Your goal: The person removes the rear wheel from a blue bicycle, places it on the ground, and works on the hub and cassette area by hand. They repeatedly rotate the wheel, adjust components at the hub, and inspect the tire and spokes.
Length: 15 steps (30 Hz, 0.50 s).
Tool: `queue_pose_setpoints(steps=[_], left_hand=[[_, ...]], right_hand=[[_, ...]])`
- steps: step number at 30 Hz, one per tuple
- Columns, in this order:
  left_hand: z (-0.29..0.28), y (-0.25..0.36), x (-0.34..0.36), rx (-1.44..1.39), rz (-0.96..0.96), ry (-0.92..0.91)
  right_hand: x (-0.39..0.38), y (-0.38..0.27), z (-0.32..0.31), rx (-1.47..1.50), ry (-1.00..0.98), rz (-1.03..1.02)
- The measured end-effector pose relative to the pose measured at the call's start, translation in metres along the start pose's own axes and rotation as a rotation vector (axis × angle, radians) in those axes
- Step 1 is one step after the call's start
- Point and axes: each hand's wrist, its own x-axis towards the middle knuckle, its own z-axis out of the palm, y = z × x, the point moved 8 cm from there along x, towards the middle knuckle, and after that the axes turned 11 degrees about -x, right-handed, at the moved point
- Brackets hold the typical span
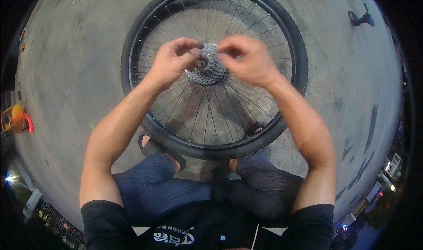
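Note:
A bicycle wheel with a black tyre (301, 60) lies flat on the ground in front of me. At its middle, facing up, sits a silver cassette of stepped sprockets (207, 79). Over the cassette's left side, my left hand (174, 61) is closed, thumb and fingertips pinched together; whatever lies between them is too small to name. My right hand (250, 61) is at the cassette's upper right, its fingers curled toward the thumb and slightly blurred. Anything between its fingertips is hidden. Both hands cover part of the sprockets.
Grey concrete (75, 73) surrounds the wheel. A dark cordless drill (363, 19) lies at the far right. Toward the left rim is a yellow and orange-red object (18, 119) of unclear kind. My sandalled feet (176, 159) are close to the tyre's near edge.

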Motion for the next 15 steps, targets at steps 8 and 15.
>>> queue_pose_setpoints(steps=[8,15], left_hand=[[0.006,-0.013,0.003,1.072,0.383,-0.083],[0.018,-0.012,0.008,1.197,0.429,-0.177]], right_hand=[[-0.117,0.149,-0.176,-0.290,0.521,0.419],[-0.332,0.297,-0.159,-0.470,0.631,1.061]])
